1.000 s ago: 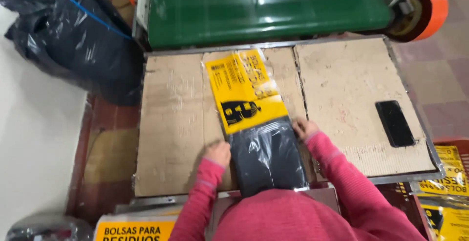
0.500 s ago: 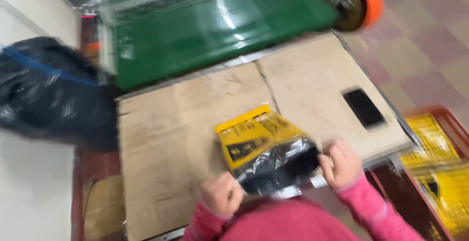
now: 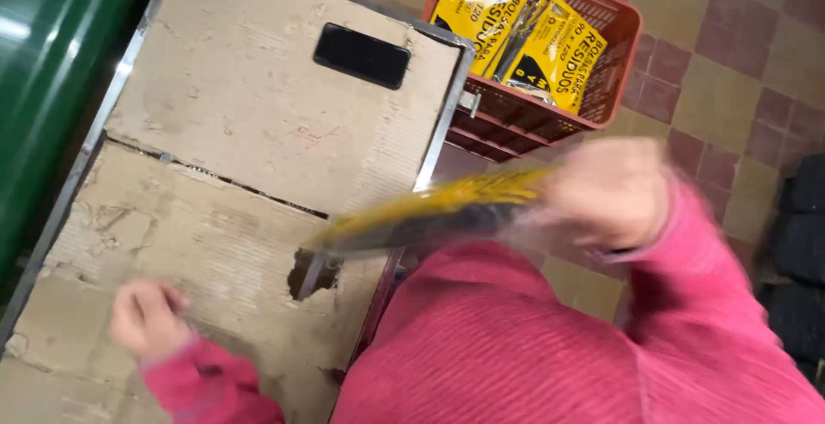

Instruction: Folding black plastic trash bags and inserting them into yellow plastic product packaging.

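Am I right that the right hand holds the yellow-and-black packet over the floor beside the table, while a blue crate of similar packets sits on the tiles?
Not quite: the crate is red-orange, not blue, as the head view shows. The right hand does hold the yellow-and-black packet, blurred, at the table's edge.

The right hand is raised at chest height off the right side, blurred, fingers closed in a grip, with its pink sleeve bent at the elbow. The left hand sits low at the left, loosely curled, empty, its pink cuff at the wrist.
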